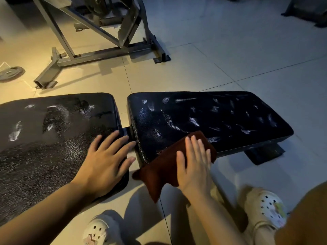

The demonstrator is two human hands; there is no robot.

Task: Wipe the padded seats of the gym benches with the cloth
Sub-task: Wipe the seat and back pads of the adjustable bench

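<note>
The wiping is under way on the right-hand pad (203,119), the shorter of two black padded sections that lie end to end with a narrow gap between them. The right hand (194,167) lies flat on the dark red-brown cloth (164,167), fingers (192,147) straight and together, pressing rather than gripping it. The cloth sits on the near-left corner of that pad; its lower part hangs off the near edge toward the floor. The left hand (104,165) rests open, fingers spread, on the near-right corner of the left-hand pad (44,138), seemingly as a brace.

White smears and scuffs are scattered over most of the right-hand pad, thickest toward its far side and right end, so I judge this pad only begun. The left-hand pad also shows pale patches further back. The hands are a little blurred, so whether the cloth is mid-stroke or paused is hard to say.

The right-hand pad's long axis runs left to right across the view, its right end dipping slightly nearer. The next move calls for sweeping the cloth along that axis toward the right end, keeping the palm flat, then gathering up the hanging portion so more fabric meets the surface
</note>
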